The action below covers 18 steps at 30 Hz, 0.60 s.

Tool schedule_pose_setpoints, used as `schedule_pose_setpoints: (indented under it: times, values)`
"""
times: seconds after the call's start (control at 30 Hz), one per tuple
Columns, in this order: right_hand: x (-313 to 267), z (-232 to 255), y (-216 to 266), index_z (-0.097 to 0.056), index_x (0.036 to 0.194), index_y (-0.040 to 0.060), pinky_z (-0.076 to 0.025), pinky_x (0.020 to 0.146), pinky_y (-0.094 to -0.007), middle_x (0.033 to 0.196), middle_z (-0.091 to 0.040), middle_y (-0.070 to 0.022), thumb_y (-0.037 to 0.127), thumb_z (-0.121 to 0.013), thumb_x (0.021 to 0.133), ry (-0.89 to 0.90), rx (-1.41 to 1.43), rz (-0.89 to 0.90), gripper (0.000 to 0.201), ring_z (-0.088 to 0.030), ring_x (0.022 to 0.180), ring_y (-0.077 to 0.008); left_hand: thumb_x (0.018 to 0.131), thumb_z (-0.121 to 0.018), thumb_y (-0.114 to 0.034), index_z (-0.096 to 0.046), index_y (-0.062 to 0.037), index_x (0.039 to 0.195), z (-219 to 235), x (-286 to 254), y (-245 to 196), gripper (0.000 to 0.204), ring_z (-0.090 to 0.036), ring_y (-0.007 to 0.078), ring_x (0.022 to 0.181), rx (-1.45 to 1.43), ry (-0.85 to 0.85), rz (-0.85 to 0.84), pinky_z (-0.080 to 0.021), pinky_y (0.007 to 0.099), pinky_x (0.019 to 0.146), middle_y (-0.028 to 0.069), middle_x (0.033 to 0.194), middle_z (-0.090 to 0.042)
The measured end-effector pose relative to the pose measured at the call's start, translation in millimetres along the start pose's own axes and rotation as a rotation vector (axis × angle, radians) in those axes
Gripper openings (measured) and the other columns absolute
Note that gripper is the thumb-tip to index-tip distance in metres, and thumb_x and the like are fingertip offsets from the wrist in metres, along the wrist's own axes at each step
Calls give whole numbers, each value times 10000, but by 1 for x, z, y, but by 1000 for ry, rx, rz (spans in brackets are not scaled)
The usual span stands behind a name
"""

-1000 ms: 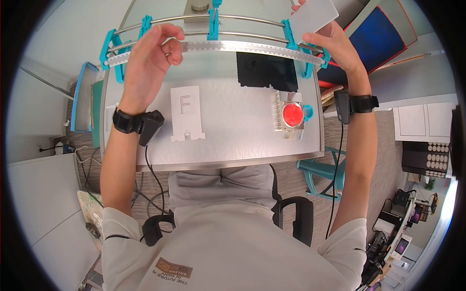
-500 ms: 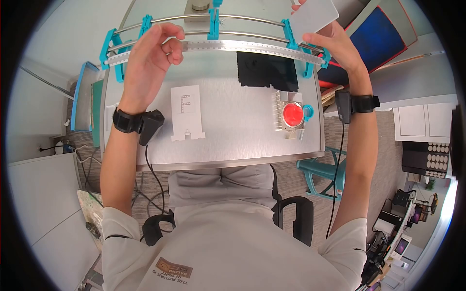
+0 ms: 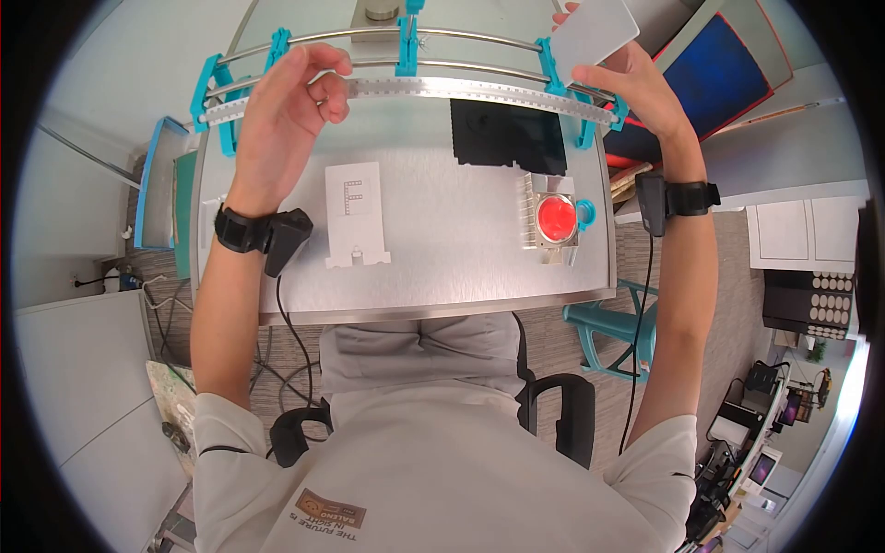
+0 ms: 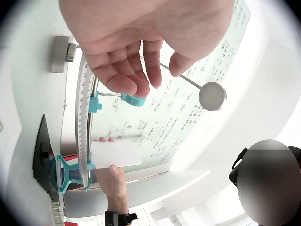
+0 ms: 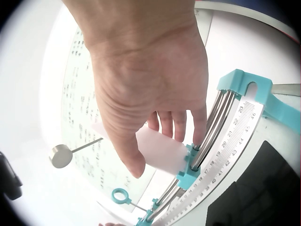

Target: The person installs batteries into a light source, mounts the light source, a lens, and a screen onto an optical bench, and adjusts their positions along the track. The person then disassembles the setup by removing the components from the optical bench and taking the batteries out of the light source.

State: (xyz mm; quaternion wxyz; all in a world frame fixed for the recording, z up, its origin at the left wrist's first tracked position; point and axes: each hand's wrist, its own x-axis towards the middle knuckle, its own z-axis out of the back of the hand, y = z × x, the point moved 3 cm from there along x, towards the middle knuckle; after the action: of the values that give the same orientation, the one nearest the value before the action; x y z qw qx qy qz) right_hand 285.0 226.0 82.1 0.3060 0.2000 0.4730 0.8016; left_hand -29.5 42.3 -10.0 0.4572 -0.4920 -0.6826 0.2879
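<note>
A rail assembly with teal brackets [image 3: 407,46] and a metal ruler [image 3: 442,88] spans the table. At its left part, my left hand [image 3: 286,129] hovers with loosely bent fingers; the left wrist view shows this hand [image 4: 146,42] holding nothing. Beyond the rail's right part, my right hand [image 3: 645,88] holds a white plate [image 3: 595,35] between thumb and fingers. In the right wrist view the plate [image 5: 162,150] stands at a teal slider [image 5: 189,174] on the rods, below the right hand [image 5: 150,84]; whether they touch is unclear.
A white card with a printed figure [image 3: 356,230] lies left on the table [image 3: 442,249]. A black sheet [image 3: 507,136] and a metal block with a red disc [image 3: 557,219] are at the right. A round metal weight [image 3: 381,9] stands behind the rail.
The white plate and my right hand have shifted very slightly to the left. My left hand has stayed in nearly the same place.
</note>
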Motion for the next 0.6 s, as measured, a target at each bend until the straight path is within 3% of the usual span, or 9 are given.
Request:
schedule_pose_setpoints:
  times: [0.17,0.3,0.6]
  values:
    - [5,4,-10,-511,1453,20,-358,1145,-346,1392,-577,-82,156,-889,811,31,-17,64,757,-510,1298,-202,1098,-454,-346,-630,-28,1153,0,0,0,367,-554,116,805,7,2,0,-463,283,745,63,1093,-646]
    - [3,2,-3,-513,1454,23,-351,1148,-345,1398,-573,-88,164,-890,811,52,-1,5,759,-501,1308,-205,1098,-452,-348,-629,-31,1152,-1,-1,0,367,-554,114,806,15,-12,4,-462,281,746,60,1089,-644]
    - [1,-5,-5,-399,1529,22,-335,1178,-412,1473,-509,-129,256,-922,774,6,-115,-15,948,-473,1352,-266,1097,-454,-346,-628,-32,1150,0,-1,0,363,-554,114,804,11,-8,8,-461,282,746,60,1085,-645]
